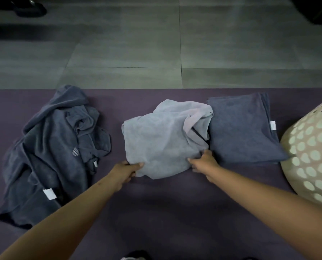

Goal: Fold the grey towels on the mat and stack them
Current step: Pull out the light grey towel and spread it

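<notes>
A crumpled light grey towel (162, 139) lies in the middle of the purple mat (165, 209). My left hand (126, 172) grips its near left corner. My right hand (203, 162) pinches its near right edge. To the right, touching it, sits a neatly folded stack of dark grey towels (244, 128) with a white tag on its right side. On the left lies a loose heap of dark grey towels (55, 152), unfolded, with white tags showing.
A cream perforated laundry basket (314, 156) stands at the mat's right edge, beside the folded stack. Grey floor tiles (137, 44) stretch beyond the mat's far edge. A dark shoe (29, 8) sits at the top left.
</notes>
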